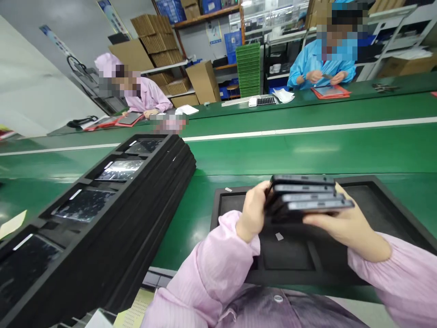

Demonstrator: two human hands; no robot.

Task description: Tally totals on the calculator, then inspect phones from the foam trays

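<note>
Between my two hands is a stack of several thin tablets [307,193], dark and grey, their long edges turned towards me. My left hand [254,209] grips the stack's left end with curled fingers. On the right end, my right hand [348,223] has its thumb along the lower side and its other fingers mostly hidden behind. Below the stack lies a black foam tray [288,257] with recessed compartments. A small pale slip [279,236] rests in that tray.
To the left rises a tall stack of black foam trays [150,196]; the top one holds several screened devices [85,205]. A green conveyor belt [307,155] runs across. Beyond it sit a person in pink [152,93] and a person in blue [303,64], each handling items.
</note>
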